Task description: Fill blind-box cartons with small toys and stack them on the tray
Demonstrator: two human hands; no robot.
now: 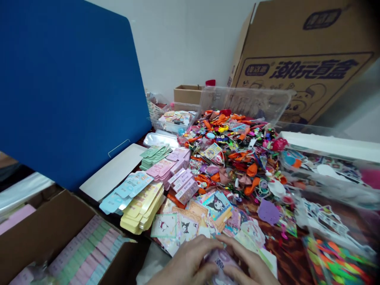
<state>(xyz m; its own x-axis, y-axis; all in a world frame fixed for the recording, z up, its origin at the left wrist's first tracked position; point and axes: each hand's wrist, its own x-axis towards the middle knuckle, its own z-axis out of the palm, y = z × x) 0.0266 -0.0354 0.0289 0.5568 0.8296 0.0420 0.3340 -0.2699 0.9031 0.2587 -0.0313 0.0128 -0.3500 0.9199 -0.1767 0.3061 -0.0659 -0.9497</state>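
Observation:
At the bottom edge, my left hand and my right hand are closed around a small light purple box with dark lettering, its lower part cut off by the frame. Just beyond my fingers lie printed cartoon cards, one of them a blue card with a black-hooded character. Further off are a few small purple boxes and stacks of flat pastel pieces, among them a yellow stack, a blue stack and a green stack.
A large heap of small colourful trinkets covers the table's middle. Clear plastic bins stand right, one with bright neon pieces. An open carton holds rows of pastel boxes at left. A blue panel and big cardboard box rise behind.

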